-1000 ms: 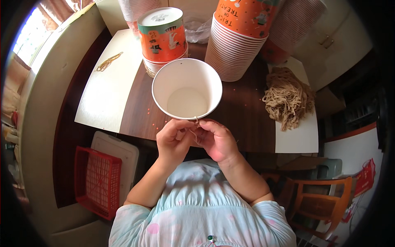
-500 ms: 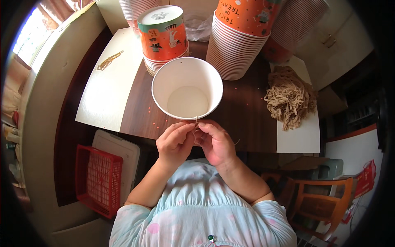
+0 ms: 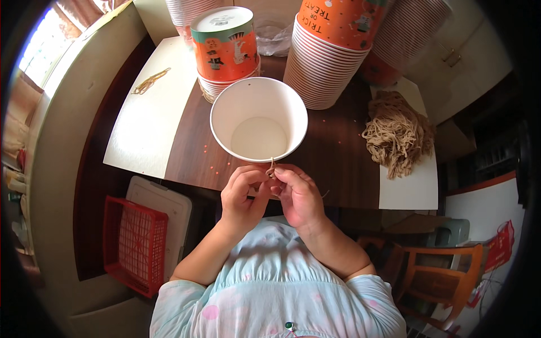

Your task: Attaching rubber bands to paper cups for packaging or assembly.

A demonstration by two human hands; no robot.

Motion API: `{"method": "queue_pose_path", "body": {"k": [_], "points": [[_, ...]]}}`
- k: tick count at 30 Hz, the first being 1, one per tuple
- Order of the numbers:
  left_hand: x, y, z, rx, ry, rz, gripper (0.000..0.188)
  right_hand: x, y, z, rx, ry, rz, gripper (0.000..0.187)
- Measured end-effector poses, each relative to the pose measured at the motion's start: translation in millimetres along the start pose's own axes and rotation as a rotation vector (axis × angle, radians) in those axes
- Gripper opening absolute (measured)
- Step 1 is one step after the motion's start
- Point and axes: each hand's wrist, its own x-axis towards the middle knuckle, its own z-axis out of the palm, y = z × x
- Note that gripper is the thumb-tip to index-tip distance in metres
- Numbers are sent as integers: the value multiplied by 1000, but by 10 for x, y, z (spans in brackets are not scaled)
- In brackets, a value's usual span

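Observation:
A white-lined paper bucket (image 3: pixel 223 115) stands mouth up at the table's near edge, with a small hole at its far rim. At its near rim hangs a tan cord (image 3: pixel 271 169), looped or knotted just below the lip. My left hand (image 3: pixel 243 194) is closed, its thumb and fingertips pinching at the cord. From the other side, my right hand (image 3: pixel 298 194) pinches the cord by the loop. A loose cord end sticks out to the right of that hand. My fingers partly hide how the cord runs between them.
On the dark brown table (image 3: pixel 332 180) stand an upturned orange bucket (image 3: pixel 225 56) and a tall bucket stack (image 3: pixel 324 67). A heap of tan cords (image 3: pixel 399 135) lies right, some cords (image 3: pixel 151 81) left. Below are a red basket (image 3: pixel 135 245) and a wooden chair (image 3: pixel 439 276).
The cord's loop at the rim shows more plainly between my fingertips. My left hand has shifted slightly to the right and its fingers have moved. The bucket stays in about the same place.

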Motion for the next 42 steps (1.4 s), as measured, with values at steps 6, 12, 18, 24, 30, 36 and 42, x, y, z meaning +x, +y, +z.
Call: {"method": "queue_pose_path", "body": {"k": [6,12,18,24,30,36,42], "points": [[97,165,27,302,53,128,23,-17,-9,42,47,17,22,14],[133,127,5,473,70,324,25,2,26,20,66,24,34,13],[145,136,3,467,72,336,24,-4,37,56,82,-3,32,11],[151,127,-39,446,9,339,21,41,14,36,102,12,81,13],[136,129,-74,395,35,199,18,65,-39,-17,-17,19,81,15],[178,156,-145,391,53,154,14,54,-262,18,-317,-99,-28,18],[240,281,-131,325,20,56,13,95,-362,-17,-1038,-13,-430,18]]}}
